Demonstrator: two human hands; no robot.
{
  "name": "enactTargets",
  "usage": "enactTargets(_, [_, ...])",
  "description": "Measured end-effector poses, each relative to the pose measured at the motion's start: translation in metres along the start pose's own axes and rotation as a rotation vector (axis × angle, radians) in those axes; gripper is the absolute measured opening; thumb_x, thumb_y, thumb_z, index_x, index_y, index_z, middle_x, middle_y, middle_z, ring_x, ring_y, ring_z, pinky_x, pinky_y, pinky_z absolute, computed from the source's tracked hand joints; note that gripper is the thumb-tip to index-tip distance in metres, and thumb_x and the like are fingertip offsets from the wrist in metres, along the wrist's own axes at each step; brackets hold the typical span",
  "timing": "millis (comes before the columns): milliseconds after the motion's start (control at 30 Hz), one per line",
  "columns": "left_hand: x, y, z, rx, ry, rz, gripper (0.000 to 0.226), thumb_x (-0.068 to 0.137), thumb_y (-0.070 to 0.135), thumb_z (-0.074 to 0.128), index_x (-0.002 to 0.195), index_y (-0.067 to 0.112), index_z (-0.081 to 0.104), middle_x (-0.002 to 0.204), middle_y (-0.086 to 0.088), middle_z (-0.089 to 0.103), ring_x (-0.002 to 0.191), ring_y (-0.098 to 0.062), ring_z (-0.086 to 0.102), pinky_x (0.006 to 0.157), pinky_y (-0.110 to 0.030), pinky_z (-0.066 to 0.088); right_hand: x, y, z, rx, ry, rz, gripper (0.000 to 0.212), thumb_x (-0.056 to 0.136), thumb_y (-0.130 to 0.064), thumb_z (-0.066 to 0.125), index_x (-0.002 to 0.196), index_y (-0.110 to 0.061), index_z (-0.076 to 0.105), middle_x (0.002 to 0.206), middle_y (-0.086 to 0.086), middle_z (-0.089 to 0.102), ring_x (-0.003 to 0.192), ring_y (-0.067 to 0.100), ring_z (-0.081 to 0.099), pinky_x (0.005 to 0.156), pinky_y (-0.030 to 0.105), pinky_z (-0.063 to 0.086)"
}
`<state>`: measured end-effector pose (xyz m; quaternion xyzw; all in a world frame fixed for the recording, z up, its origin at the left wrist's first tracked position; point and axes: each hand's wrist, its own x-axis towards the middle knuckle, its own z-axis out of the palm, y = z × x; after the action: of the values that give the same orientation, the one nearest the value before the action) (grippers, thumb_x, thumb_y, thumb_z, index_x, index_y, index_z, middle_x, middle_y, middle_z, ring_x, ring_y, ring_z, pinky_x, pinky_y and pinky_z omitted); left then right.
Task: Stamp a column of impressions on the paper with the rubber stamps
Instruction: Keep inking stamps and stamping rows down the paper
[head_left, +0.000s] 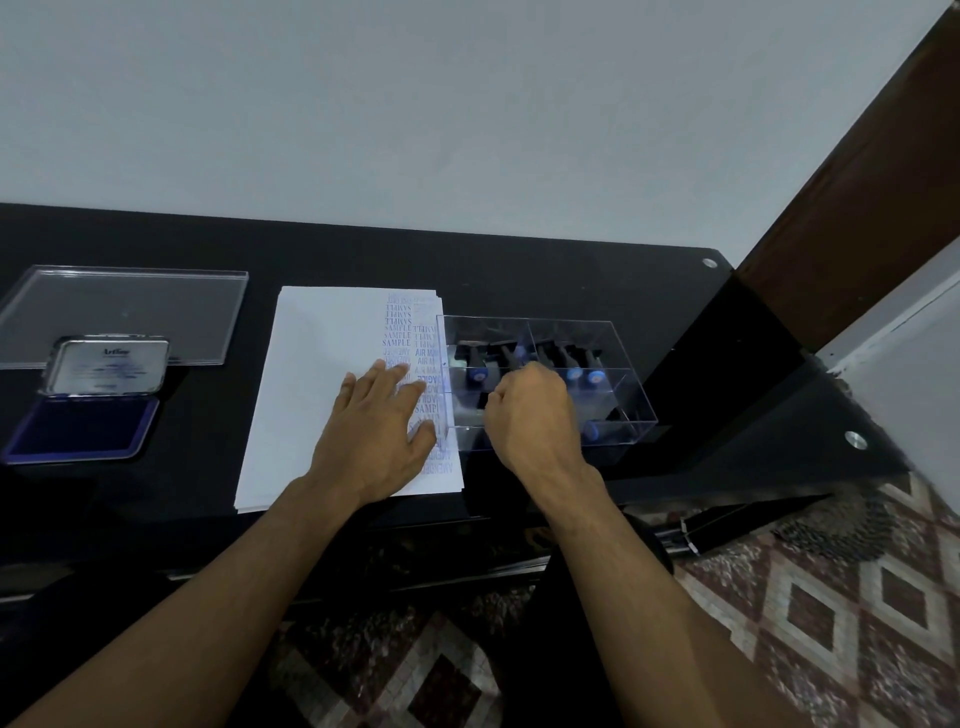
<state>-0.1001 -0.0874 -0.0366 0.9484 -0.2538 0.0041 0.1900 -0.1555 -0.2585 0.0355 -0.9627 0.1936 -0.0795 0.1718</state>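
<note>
I am at the clear box (545, 374) near the right edge of the tabletop (208, 478), where the rubber stamps (524, 358) lie in a row with their blue knobs toward me. My guess is that the step now is to get a stamp in or out of the box.

To do it well, I would lift or lower the stamp straight, so it does not bump the other stamps or the thin box walls. I would keep the paper pinned down so it does not slide. The ink pad (83, 423) sits open far over by the left edge, so a new stamp has to go there first, then to the next free spot in the column.

My right hand (530, 415) is curled up over the near part of the box. Its fingers are bent in tight, but the back of the hand hides them, so I cannot tell if they hold a stamp.

My left hand (379, 431) lies flat on the paper (322, 389), fingers straight and spread, pressing it down. The fingertips cover part of the blue stamped words along the paper's right side, just beside the box.
</note>
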Motion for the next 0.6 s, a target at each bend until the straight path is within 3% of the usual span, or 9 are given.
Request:
enactTargets(100, [0.002,0.005,-0.007,-0.081,0.032,-0.028,0.055,0.101,0.048,0.049,0.149,0.022,0.044,0.161,-0.004,0.035,0.150,-0.025,0.027,0.124,-0.042,0.011,-0.005,0.007,-0.003,0.008,0.127,-0.118,0.041,0.089,-0.010,0.051,0.051,-0.018,0.036,0.068,0.005,0.050,0.072,0.022,0.053,0.056,0.028,0.038])
enactTargets(233, [0.004,0.024,-0.022,-0.189,0.133,0.007,0.050,0.100,0.039,0.048,0.145,0.017,0.051,0.156,-0.007,0.043,0.144,-0.026,0.038,0.120,-0.044,0.027,-0.006,0.022,-0.013,0.016,0.190,-0.139,0.021,0.092,-0.019,0.055,0.074,-0.014,0.066,0.086,0.002,0.058,0.084,0.017,0.054,0.068,0.030,0.051])
enactTargets(333, [0.007,0.043,-0.031,-0.240,0.202,0.071,0.054,0.095,0.039,0.043,0.140,0.012,0.057,0.149,-0.009,0.051,0.139,-0.028,0.044,0.114,-0.045,0.037,-0.005,0.037,-0.021,0.001,0.186,-0.107,0.023,0.090,-0.018,0.055,0.068,-0.017,0.062,0.078,0.002,0.058,0.073,0.019,0.057,0.062,0.030,0.053])
enactTargets(433, [0.012,0.059,-0.032,-0.235,0.216,0.144,0.051,0.095,0.037,0.046,0.137,0.010,0.059,0.143,-0.009,0.056,0.134,-0.028,0.048,0.108,-0.042,0.042,-0.006,0.054,-0.035,-0.053,0.154,-0.040,0.031,0.086,-0.013,0.055,0.056,-0.016,0.049,0.073,0.001,0.050,0.067,0.020,0.051,0.054,0.029,0.042])
enactTargets(600, [0.022,0.084,-0.023,-0.117,0.131,0.228,0.049,0.096,0.036,0.050,0.140,0.014,0.055,0.141,-0.007,0.054,0.138,-0.029,0.042,0.116,-0.044,0.036,-0.004,0.083,-0.051,-0.214,-0.041,-0.011,0.028,0.090,-0.028,0.050,0.066,-0.014,0.057,0.073,0.001,0.049,0.070,0.023,0.047,0.068,0.032,0.035])
